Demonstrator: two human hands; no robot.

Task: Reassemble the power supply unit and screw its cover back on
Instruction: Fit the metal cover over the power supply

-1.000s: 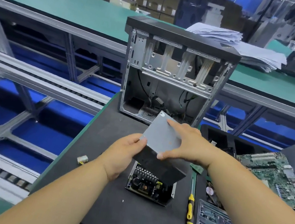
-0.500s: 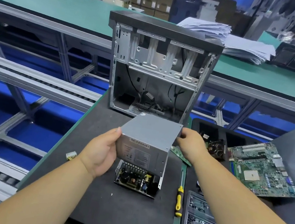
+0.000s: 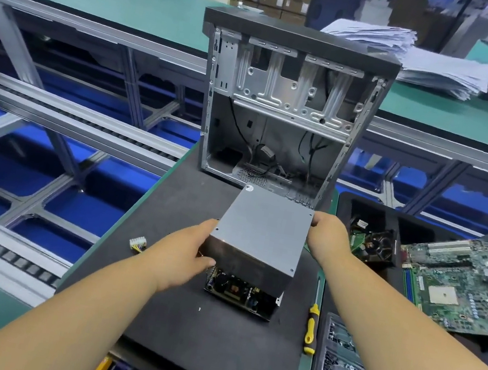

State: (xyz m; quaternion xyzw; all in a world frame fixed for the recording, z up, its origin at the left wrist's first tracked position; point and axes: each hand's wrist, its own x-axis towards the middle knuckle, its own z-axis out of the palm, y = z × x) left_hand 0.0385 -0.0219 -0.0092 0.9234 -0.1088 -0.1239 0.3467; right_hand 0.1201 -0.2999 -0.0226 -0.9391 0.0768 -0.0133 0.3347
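The grey sheet-metal power supply cover sits over the black open circuit-board base at the dark mat's centre, your left hand gripping its nine o'clock side, your right hand clasping its two o'clock corner, the yellow-handled screwdriver at four o'clock.

Both bare forearms reach forward from the lower edge of the view and converge toward the middle. The left hand is curled, its thumb pointing forward and its fingers tucked out of sight. The right hand is set farther forward, knuckles up, its fingers bent inward.
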